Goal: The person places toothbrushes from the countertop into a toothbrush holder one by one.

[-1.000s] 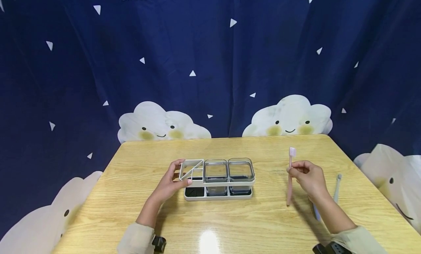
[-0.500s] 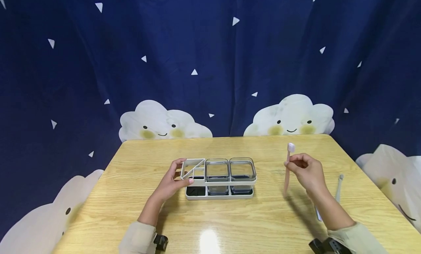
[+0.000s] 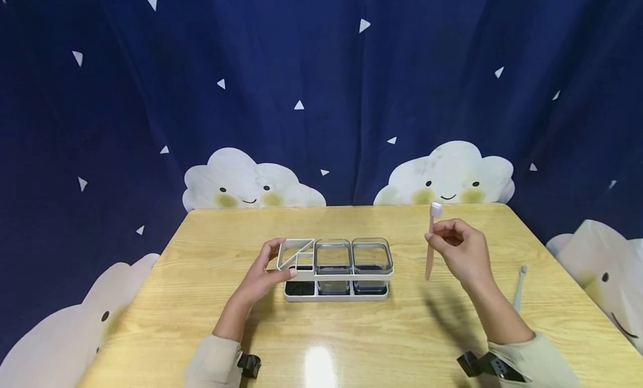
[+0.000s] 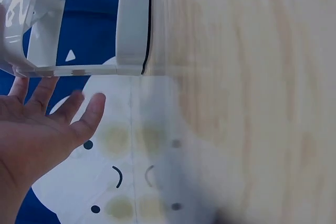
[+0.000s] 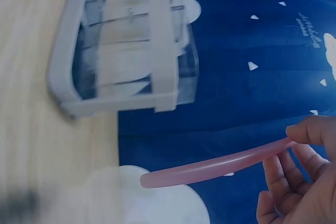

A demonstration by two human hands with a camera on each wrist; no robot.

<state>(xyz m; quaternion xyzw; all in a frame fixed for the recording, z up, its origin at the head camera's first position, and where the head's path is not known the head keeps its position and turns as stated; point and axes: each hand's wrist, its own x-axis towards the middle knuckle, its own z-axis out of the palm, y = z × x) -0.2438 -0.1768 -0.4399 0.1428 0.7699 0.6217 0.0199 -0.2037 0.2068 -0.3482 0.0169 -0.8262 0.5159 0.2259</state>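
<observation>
In the head view, a white toothbrush holder [image 3: 351,277] with a divided left section and two clear cups [image 3: 334,259] stands mid-table. My left hand [image 3: 261,273] grips its left end, thumb at the front and fingers round the back. The left wrist view has the fingers of the left hand [image 4: 47,129] touching the holder's end [image 4: 132,24]. Right of the holder, my right hand [image 3: 464,254] pinches a pink toothbrush [image 3: 430,262] above the table, head up. In the right wrist view its handle [image 5: 215,169] points toward the holder [image 5: 164,40].
A pale grey toothbrush [image 3: 519,287] lies on the wooden table [image 3: 351,343] beyond my right forearm, which hides its lower part. Behind the table hangs a dark blue curtain [image 3: 321,70] with clouds and triangles. Each wrist wears a black strap.
My right hand has raised the pink toothbrush and carried it a little left and away from me. The bluish handle behind my forearm is now hidden. The left hand keeps its grip on the holder.
</observation>
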